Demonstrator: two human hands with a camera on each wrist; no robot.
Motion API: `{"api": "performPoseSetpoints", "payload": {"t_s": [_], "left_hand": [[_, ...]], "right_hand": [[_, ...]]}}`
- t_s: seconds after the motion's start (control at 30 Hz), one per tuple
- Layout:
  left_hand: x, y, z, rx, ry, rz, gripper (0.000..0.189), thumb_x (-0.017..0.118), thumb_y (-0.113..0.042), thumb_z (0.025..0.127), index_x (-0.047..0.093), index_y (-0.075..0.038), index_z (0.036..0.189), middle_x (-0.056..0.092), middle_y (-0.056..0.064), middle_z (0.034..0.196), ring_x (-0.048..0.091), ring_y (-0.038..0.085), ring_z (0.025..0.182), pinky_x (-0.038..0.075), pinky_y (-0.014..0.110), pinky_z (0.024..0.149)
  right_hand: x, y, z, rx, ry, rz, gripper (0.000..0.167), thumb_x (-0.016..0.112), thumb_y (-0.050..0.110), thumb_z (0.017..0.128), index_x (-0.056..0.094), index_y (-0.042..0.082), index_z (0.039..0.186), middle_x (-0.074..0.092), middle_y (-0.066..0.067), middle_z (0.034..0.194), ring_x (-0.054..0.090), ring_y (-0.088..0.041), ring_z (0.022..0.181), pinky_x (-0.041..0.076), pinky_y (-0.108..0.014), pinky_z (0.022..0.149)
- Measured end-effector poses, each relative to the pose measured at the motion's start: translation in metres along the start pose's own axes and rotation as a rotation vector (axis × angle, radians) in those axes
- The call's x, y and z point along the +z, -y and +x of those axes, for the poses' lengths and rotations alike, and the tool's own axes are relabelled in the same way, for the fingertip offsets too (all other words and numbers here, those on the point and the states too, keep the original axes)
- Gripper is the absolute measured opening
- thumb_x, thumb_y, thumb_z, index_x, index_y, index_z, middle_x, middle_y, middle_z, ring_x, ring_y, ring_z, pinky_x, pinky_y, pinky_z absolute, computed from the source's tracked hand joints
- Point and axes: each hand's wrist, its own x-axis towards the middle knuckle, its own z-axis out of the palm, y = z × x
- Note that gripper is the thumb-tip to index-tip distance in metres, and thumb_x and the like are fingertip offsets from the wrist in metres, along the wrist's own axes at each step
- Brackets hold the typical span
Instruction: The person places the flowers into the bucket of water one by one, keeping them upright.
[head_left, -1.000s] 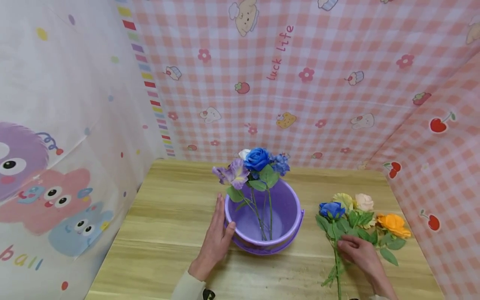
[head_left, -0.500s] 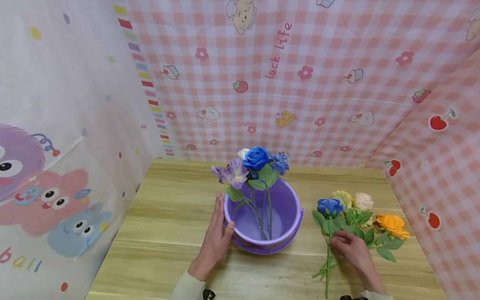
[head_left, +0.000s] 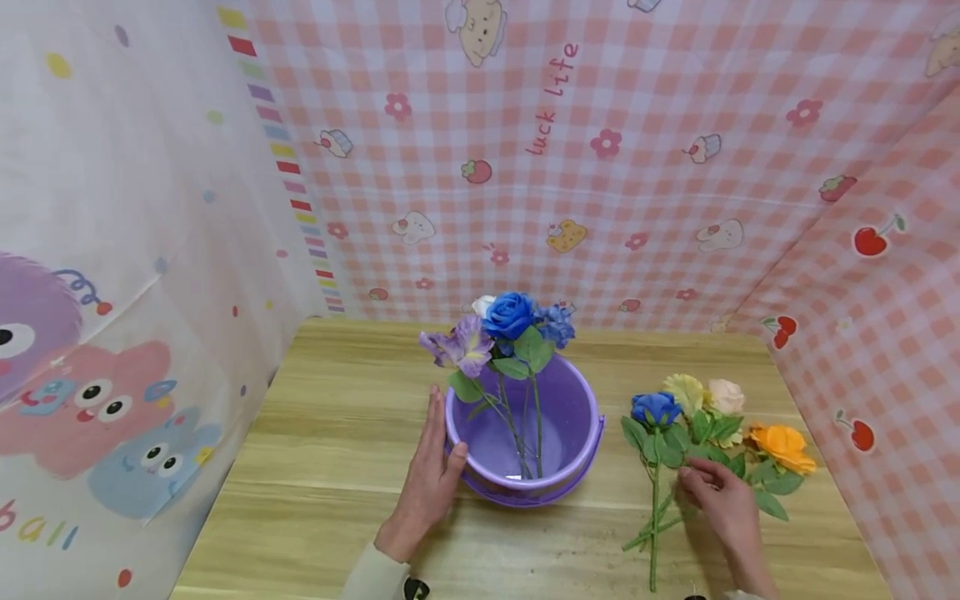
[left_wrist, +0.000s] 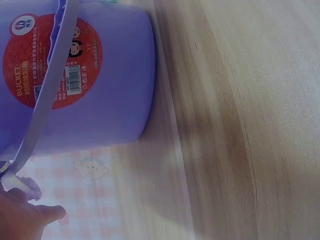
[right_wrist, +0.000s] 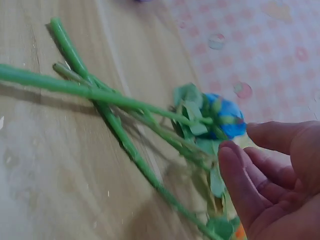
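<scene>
My left hand [head_left: 429,492] rests with straight fingers against the left side of a purple bucket [head_left: 564,421]. In the left wrist view, the bucket's wall [left_wrist: 122,75] shows a red label and a hanging handle. Inside the bucket lean a blue rose [head_left: 510,315], a purple iris [head_left: 467,346], a smaller blue flower and a white one partly hidden behind. My right hand [head_left: 722,500] is over the loose flowers, beside the stem of another blue rose [head_left: 656,409]. In the right wrist view, its thumb and fingers [right_wrist: 231,160] are apart, near the crossed green stems [right_wrist: 125,135].
Right of the blue rose lie an orange rose [head_left: 782,446], a pale pink rose [head_left: 726,397] and a yellow flower [head_left: 684,392], their leaves overlapping. All stand or lie on a wooden table [head_left: 345,417]. Patterned cloth walls [head_left: 540,200] rise behind and at both sides.
The loose blue rose's stem has shifted left and away from the front edge. My right hand moved left with it, then drew slightly right, off the stem. My left hand stays at the bucket.
</scene>
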Motion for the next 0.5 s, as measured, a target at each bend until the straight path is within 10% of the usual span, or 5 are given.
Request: {"api": "performPoseSetpoints", "payload": {"t_s": [0.23, 0.5], "left_hand": [[-0.001, -0.001, 0.001, -0.027, 0.015, 0.004, 0.074, 0.047, -0.032, 0.109, 0.008, -0.009, 0.167, 0.006, 0.009, 0.174, 0.012, 0.028, 0.158, 0.013, 0.033, 0.126], [-0.002, -0.003, 0.001, -0.022, 0.013, -0.004, 0.073, 0.047, -0.031, 0.109, 0.009, -0.008, 0.167, 0.007, 0.009, 0.174, 0.013, 0.029, 0.158, 0.01, 0.028, 0.126]], "right_hand": [[-0.018, -0.011, -0.013, 0.111, -0.09, 0.299, 0.04, 0.067, 0.013, 0.102, 0.057, -0.009, 0.134, 0.075, 0.011, 0.083, 0.073, -0.005, 0.08, 0.063, -0.023, 0.077], [-0.025, -0.025, -0.019, 0.172, -0.1, 0.309, 0.014, 0.067, 0.015, 0.102, 0.069, 0.006, 0.114, 0.075, 0.011, 0.079, 0.073, -0.005, 0.077, 0.063, -0.024, 0.076]]}}
